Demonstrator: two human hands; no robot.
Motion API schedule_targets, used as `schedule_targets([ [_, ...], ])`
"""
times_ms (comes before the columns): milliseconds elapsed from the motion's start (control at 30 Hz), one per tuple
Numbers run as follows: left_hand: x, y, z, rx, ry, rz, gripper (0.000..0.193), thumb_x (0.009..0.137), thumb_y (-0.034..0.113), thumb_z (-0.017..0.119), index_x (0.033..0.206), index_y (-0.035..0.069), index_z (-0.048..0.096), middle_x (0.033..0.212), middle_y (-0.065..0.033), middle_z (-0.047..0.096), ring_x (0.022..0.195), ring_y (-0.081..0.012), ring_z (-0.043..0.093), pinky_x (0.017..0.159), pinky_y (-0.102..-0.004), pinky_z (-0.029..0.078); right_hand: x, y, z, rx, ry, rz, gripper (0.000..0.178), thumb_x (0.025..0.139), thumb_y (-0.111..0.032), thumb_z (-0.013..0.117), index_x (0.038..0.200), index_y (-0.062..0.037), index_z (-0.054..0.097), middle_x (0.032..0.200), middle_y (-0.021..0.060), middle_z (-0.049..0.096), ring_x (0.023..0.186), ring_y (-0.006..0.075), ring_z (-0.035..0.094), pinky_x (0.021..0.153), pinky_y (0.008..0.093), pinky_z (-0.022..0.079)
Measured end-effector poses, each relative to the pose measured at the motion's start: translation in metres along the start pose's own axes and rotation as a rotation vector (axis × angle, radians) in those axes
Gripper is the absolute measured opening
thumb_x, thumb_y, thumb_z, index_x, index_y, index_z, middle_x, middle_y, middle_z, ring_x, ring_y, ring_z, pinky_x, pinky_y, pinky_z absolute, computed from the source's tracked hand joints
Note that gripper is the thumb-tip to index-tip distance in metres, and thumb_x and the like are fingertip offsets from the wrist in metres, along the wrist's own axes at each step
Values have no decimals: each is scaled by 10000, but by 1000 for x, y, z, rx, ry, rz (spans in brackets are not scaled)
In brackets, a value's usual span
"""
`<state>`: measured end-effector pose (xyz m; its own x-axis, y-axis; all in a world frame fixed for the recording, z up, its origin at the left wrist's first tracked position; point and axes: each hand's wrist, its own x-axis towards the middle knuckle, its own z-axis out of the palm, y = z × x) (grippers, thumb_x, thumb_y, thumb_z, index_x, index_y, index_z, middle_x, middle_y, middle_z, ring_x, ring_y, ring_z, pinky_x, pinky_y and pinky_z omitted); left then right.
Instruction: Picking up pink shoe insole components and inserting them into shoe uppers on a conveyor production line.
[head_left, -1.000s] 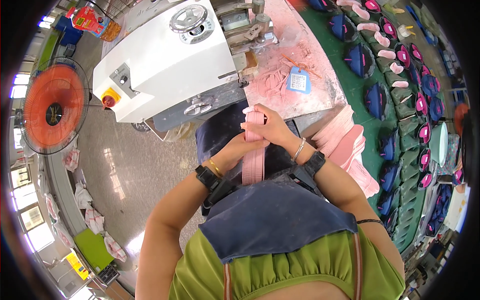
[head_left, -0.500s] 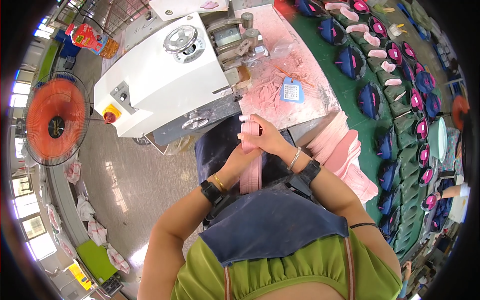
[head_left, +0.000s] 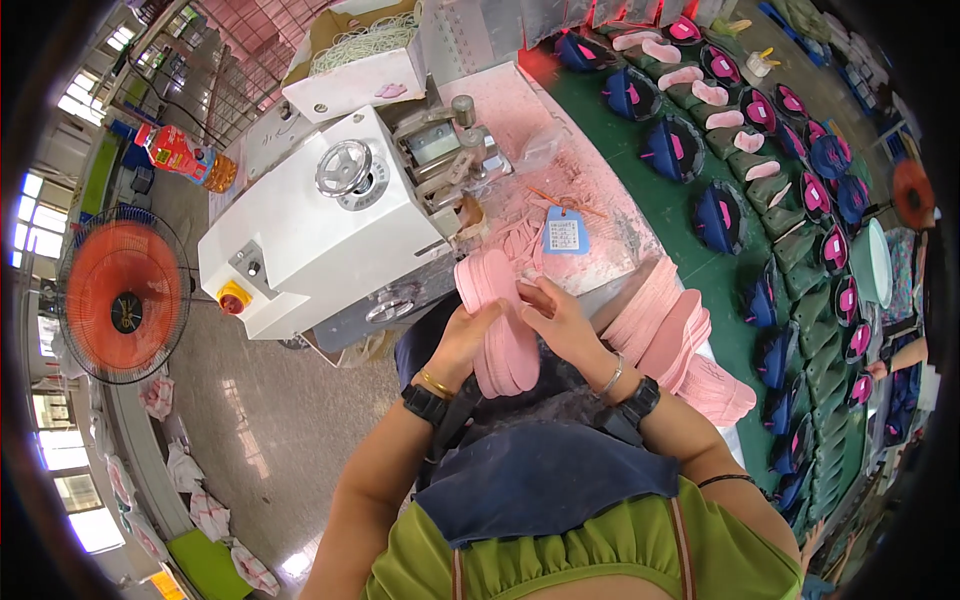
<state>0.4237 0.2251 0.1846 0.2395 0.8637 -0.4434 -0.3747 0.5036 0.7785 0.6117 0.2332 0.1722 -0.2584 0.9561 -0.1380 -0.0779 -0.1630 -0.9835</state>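
Observation:
My left hand (head_left: 462, 342) is closed round a stack of pink insoles (head_left: 500, 350), its thumb lying across the top one. The stack is held in front of my dark apron (head_left: 545, 470), its rounded top face turned up. Beside the stack's right edge is my right hand (head_left: 565, 322), fingers bent and apart, with nothing visible in its grip. Whether its fingertips touch the insoles is hard to make out. More pink insoles (head_left: 672, 340) lie in a fanned pile to the right of my right wrist.
A white machine (head_left: 320, 220) with a handwheel stands ahead left. Pink scraps (head_left: 520, 240) and a blue tag (head_left: 565, 232) lie on its dusty table. To the right, a green bench (head_left: 690, 240) carries rows of blue-and-pink shoe parts (head_left: 720, 217). An orange fan (head_left: 125, 310) stands left.
The insole stack has turned from edge-on to face-up and risen toward the machine. My right hand has come off it to the right side, while the left keeps hold. The view has shifted slightly.

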Motion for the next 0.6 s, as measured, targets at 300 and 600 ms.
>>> schedule_targets([
  [300, -3, -3, -4, -113, 23, -100, 340, 998, 219, 620, 1257, 0, 591, 1138, -73, 677, 983, -164, 665, 860, -310, 547, 21, -20, -13, -62, 109, 80, 313, 901, -107, 681, 1179, 21, 619, 946, 43, 683, 890, 66, 595, 745, 248, 498],
  [600, -47, -6, -18, -262, -157, -229, 405, 990, 192, 529, 1293, -78, 543, 1213, -171, 657, 1070, -254, 655, 962, -365, 521, 150, -48, -22, -528, 333, -163, 552, 859, -159, 697, 1336, 18, 483, 1124, 229, 665, 990, 335, 678, 838, 394, 530],
])
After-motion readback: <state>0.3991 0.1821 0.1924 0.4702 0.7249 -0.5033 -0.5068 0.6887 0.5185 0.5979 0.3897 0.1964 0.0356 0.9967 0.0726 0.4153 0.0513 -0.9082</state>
